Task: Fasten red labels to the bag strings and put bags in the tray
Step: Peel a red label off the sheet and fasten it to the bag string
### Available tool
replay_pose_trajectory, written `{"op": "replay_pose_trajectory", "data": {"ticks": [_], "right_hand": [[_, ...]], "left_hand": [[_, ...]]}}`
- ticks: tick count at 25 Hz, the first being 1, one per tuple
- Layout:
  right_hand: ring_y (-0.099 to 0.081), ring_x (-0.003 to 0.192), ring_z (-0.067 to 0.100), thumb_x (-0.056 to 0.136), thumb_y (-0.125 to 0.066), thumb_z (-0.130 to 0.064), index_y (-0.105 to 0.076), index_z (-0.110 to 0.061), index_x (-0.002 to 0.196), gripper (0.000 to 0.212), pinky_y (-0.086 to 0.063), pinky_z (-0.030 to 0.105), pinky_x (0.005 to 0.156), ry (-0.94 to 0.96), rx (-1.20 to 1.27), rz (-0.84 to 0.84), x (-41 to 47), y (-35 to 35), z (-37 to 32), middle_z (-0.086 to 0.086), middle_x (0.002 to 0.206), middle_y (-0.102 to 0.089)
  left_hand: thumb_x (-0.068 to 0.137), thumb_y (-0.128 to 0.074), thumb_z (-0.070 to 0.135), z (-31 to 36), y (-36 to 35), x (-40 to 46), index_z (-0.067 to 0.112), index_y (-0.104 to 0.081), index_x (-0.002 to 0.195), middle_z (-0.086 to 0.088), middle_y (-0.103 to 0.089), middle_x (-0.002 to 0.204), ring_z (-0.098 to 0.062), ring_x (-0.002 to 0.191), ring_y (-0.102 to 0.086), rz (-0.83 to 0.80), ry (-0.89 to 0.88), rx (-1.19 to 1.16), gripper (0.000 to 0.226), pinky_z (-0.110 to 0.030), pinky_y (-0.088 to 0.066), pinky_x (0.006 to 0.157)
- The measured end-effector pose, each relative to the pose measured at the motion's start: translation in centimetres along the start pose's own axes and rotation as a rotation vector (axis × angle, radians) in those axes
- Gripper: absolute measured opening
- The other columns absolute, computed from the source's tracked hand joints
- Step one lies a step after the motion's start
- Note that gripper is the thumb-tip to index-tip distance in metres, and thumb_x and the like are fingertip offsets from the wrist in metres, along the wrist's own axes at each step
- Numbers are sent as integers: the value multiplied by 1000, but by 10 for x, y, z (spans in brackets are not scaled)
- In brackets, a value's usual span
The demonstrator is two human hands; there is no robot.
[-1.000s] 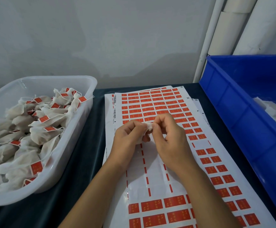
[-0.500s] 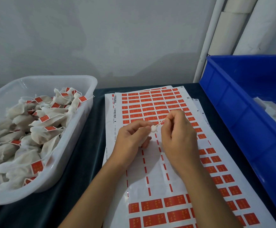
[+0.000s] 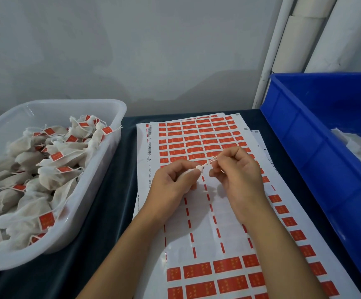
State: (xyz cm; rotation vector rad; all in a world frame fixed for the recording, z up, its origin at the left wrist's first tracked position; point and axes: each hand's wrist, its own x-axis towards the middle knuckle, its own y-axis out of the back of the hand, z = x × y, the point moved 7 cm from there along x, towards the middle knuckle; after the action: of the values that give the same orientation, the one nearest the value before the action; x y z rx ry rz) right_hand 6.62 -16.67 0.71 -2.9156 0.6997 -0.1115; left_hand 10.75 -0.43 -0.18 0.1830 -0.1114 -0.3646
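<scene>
Over the middle of the bench, above the label sheets (image 3: 207, 214), the two hands have pulled apart compared with a second ago, when they were bunched together fiddling with the bag's top. Now the string (image 3: 210, 161) is drawn out taut between them, so it looks like the untangling bit is done and the string is ready for a red label, though none is on it yet.

Left hand (image 3: 173, 182) has its grip curled round the little bag (image 3: 198, 168), only the gathered white tip poking out past the fingertips. Right hand (image 3: 237, 171) has its grip pinched on the far end of the string, up and toward the back edge from the bag. So the bag sits mostly hidden inside the left grip and the string bridges the short gap to the right one.

White tray (image 3: 115, 134) at the bench's left edge already holds a pile of labelled bags; blue bin (image 3: 300, 147) sits at the right edge.
</scene>
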Motion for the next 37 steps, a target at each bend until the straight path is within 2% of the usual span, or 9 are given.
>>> {"op": "replay_pose_trajectory", "data": {"ticks": [5, 8, 12, 17, 23, 27, 30, 34, 37], "right_hand": [[-63, 71, 17, 96, -61, -11, -75, -18, 98, 16, -58, 33, 72, -197, 754, -163, -3, -1, 0, 9, 84, -64], [-74, 90, 17, 100, -55, -4, -74, -26, 106, 29, -60, 29, 78, -107, 355, -109, -1, 1, 4, -3, 104, -75], [-66, 104, -2, 98, -62, -10, -68, -43, 116, 39, -58, 15, 72, 89, -182, -128, -3, -9, -2, -26, 113, -69], [-69, 94, -1, 95, -69, -43, -72, -40, 106, 11, -55, 10, 67, 150, -240, -103, -8, -14, -1, -23, 99, -73], [-67, 89, -4, 96, -68, -37, -70, -36, 95, 2, -56, 18, 74, 198, -357, -11, -6, -8, 0, -26, 91, -70], [-63, 95, -8, 97, -68, -29, -64, -40, 88, 14, -49, 8, 69, 279, -466, 37, -9, -10, -8, -30, 96, -66], [-61, 97, -12, 95, -69, -32, -63, -43, 86, 16, -47, 0, 65, 307, -431, 71, -11, -8, -13, -34, 96, -65], [-67, 93, -5, 88, -65, -51, -68, -42, 90, 10, -52, 9, 64, 252, -316, 58, -9, -5, -12, -30, 93, -70], [-72, 86, 0, 91, -64, -53, -69, -39, 95, 16, -54, 9, 61, 212, -215, 137, -7, 2, -13, -28, 92, -72]], "left_hand": [[103, -63, 35, -5, -1, 0, 31, -74, 99, 4, -76, 86, -16, 84, -72, -1, 32, -54, 12, -27, -58, 78], [104, -61, 36, -6, 1, 0, 30, -73, 97, 4, -75, 86, -15, 86, -72, 21, 34, -61, 15, -23, -57, 79], [105, -60, 38, -6, 1, 2, 31, -73, 100, 3, -74, 88, -17, 86, -72, 34, 23, -61, 16, -25, -61, 82], [106, -58, 34, 0, -1, 1, 27, -74, 105, 7, -74, 92, -13, 86, -70, 1, -35, -28, 18, -29, -61, 85], [104, -60, 36, 2, -3, 0, 37, -76, 100, 19, -74, 93, -3, 91, -70, 7, -44, 49, 16, -24, -52, 81], [103, -62, 37, 6, -6, 0, 42, -77, 94, 26, -74, 93, 3, 93, -68, 0, -50, 86, 17, -19, -48, 80], [101, -64, 36, 5, -6, -1, 38, -79, 93, 23, -75, 92, 3, 92, -69, 3, -37, 38, 17, -19, -48, 80], [101, -65, 37, 6, -3, -2, 32, -77, 90, 8, -72, 77, -7, 72, -67, -1, -45, -24, 17, -21, -55, 70], [101, -64, 35, 3, -2, -2, 24, -72, 95, 3, -75, 83, -16, 80, -73, -14, -19, -37, 14, -22, -60, 77]]}}
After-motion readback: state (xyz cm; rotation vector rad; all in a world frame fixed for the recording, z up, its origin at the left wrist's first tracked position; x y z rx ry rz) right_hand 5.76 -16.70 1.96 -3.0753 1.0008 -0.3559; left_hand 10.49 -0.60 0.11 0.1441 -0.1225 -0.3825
